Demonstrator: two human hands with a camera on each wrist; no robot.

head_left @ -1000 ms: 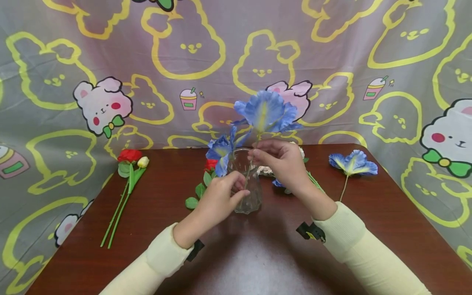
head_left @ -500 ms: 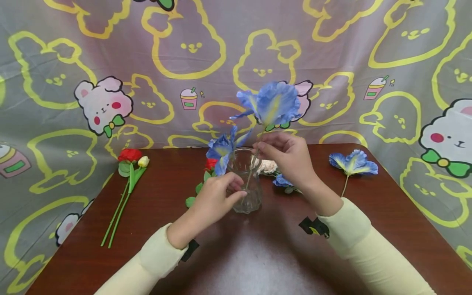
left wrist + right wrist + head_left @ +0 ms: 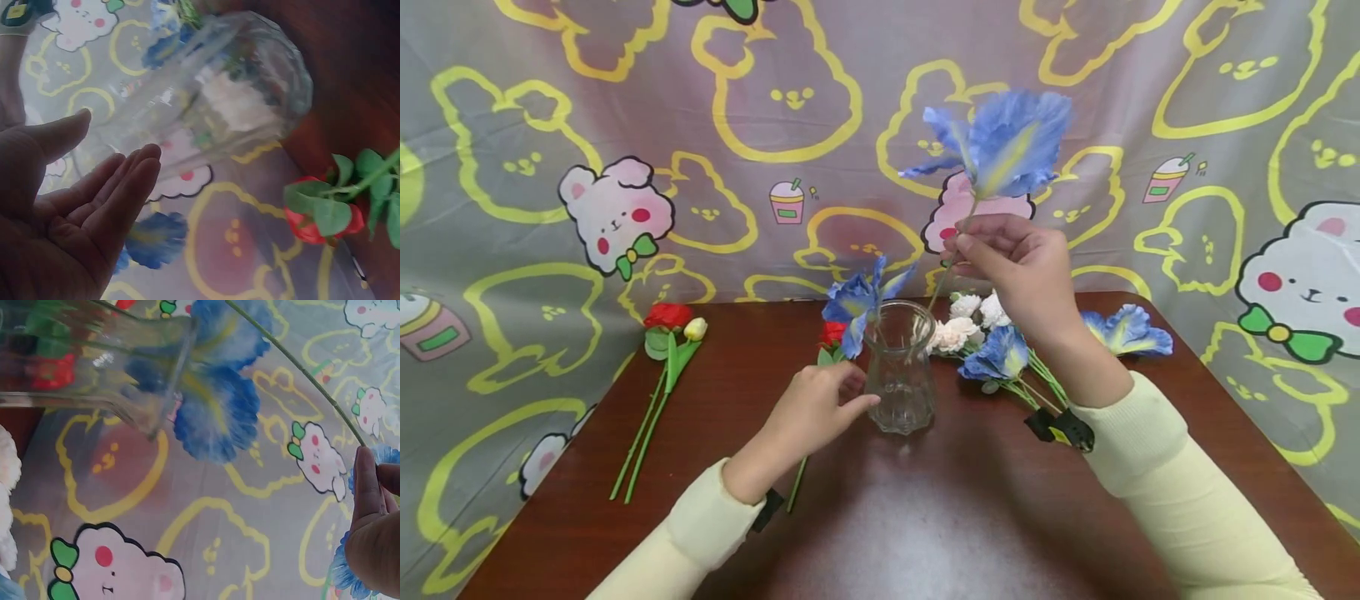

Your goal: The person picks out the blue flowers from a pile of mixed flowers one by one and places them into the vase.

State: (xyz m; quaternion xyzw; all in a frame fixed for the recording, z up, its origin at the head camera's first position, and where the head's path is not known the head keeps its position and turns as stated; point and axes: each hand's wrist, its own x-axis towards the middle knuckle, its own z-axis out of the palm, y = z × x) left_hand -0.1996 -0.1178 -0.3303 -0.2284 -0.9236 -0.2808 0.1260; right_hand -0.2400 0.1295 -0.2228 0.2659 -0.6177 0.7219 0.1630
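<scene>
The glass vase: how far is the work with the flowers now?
Done: nothing plainly stands inside the glass vase. In hand: the right hand pinches a blue flower by its stem, the stem's lower end at the vase mouth; the left hand is open beside the vase. Left: the red and white flowers, white flowers and other blue flowers lie on the table.
</scene>
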